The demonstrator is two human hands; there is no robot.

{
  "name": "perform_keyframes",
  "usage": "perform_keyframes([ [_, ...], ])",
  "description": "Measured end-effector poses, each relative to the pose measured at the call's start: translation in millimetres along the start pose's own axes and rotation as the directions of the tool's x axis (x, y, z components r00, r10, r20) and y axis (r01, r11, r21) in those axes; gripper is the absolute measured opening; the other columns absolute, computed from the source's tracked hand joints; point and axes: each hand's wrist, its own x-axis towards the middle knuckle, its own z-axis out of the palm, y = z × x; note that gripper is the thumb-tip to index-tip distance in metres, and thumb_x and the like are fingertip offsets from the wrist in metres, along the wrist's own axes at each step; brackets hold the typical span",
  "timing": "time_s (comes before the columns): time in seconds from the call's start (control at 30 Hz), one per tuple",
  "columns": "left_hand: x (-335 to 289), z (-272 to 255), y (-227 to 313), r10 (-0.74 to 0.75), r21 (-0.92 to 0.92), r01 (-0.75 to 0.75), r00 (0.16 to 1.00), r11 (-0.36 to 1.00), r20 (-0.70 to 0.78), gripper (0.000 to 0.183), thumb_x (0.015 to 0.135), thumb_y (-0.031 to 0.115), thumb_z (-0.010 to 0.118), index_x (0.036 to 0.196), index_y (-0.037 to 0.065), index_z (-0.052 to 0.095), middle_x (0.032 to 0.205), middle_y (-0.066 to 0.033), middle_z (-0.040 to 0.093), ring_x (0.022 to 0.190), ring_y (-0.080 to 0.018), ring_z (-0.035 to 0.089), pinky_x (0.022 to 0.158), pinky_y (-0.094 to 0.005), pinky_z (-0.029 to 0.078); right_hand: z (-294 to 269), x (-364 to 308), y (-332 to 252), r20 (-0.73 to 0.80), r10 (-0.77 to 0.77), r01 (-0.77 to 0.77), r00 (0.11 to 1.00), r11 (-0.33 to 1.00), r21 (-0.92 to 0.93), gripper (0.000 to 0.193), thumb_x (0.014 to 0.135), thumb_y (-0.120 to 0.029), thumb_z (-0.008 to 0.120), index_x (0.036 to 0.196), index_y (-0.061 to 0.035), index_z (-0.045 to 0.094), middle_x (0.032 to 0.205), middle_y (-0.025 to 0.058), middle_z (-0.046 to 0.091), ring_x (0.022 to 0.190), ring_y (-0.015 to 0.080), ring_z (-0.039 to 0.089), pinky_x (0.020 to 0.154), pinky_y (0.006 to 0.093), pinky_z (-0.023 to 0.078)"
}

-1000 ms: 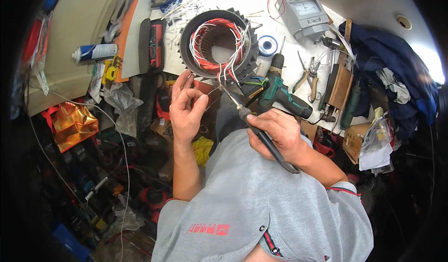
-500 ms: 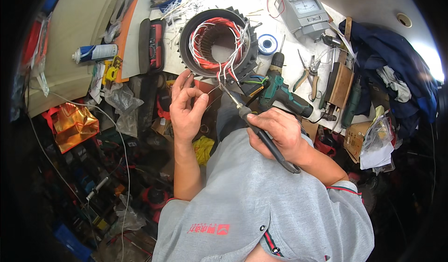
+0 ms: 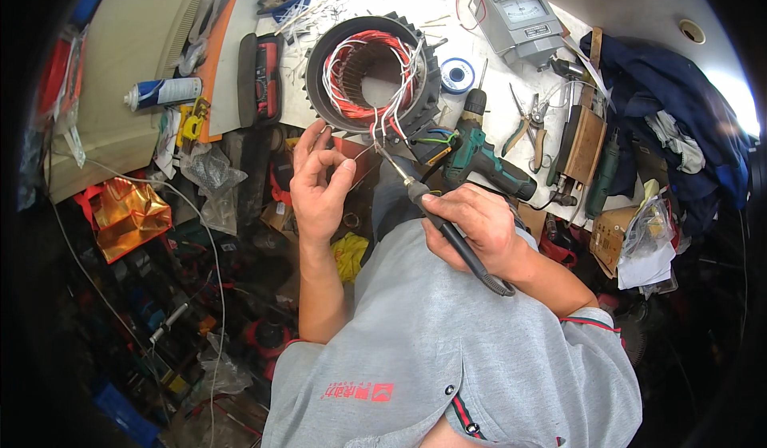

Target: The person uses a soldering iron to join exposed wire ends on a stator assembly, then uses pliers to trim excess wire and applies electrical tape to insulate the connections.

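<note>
Barely any change: your right hand still grips soldering iron, tip at leads, six o'clock on stator, twelve o'clock ahead; left hand pinches thin wire; work holding steady.

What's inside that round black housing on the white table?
Inside the round black housing, a ring of red and white wires circles a ribbed inner wall. A pale surface shows through the middle. Whatever lies beneath the wires is covered.
</note>
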Motion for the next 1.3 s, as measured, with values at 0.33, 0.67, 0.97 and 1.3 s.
perform_keyframes([
  [0.33, 0.4, 0.9, 1.3, 0.017, 0.090, -0.016, 1.000, 0.996, -0.007, 0.006, 0.087, 0.001, 0.074, 0.092, 0.000, 0.071, 0.152, -0.0223, 0.046, 0.139, -0.0369, 0.051, 0.112, -0.0450, 0.044, -0.6, 0.3, 1.1, 0.004, -0.001, 0.001, 1.000, 1.000, 0.009, 0.038, 0.070, 0.004, 0.079, 0.107, 0.0040, 0.069, 0.081, 0.0103, 0.067, 0.066, 0.0253, 0.067, 0.059, 0.0348, 0.055],
  [0.67, 0.1, 2.4, 3.0, 0.015, 0.170, -0.013, 1.000, 0.985, -0.014, 0.007, 0.084, 0.003, 0.076, 0.090, 0.001, 0.072, 0.151, -0.0226, 0.047, 0.138, -0.0386, 0.053, 0.111, -0.0467, 0.044, -0.9, 0.7, 1.1, 0.006, 0.004, -0.004, 1.000, 1.000, 0.009, 0.037, 0.070, 0.003, 0.079, 0.107, 0.0039, 0.070, 0.081, 0.0102, 0.067, 0.066, 0.0255, 0.067, 0.059, 0.0348, 0.055],
  [0.97, -0.6, 5.1, 0.5, 0.024, 0.164, -0.018, 0.999, 0.986, -0.036, 0.008, 0.084, 0.003, 0.077, 0.091, 0.001, 0.072, 0.152, -0.0227, 0.047, 0.138, -0.0386, 0.052, 0.112, -0.0471, 0.044, -0.7, 0.7, 1.0, 0.004, 0.000, 0.000, 1.000, 1.000, 0.009, 0.037, 0.071, 0.003, 0.079, 0.106, 0.0044, 0.070, 0.081, 0.0108, 0.068, 0.066, 0.0253, 0.067, 0.059, 0.0348, 0.055],
  [1.3, -1.1, 6.0, 2.9, 0.050, 0.231, -0.044, 0.999, 0.972, -0.018, 0.009, 0.084, 0.003, 0.078, 0.091, 0.002, 0.072, 0.152, -0.0229, 0.046, 0.138, -0.0394, 0.052, 0.110, -0.0473, 0.046, -1.3, 0.9, 1.7, 0.009, -0.002, 0.002, 1.000, 1.000, 0.013, 0.038, 0.071, 0.003, 0.079, 0.107, 0.0047, 0.069, 0.081, 0.0108, 0.068, 0.066, 0.0255, 0.067, 0.059, 0.0348, 0.055],
])
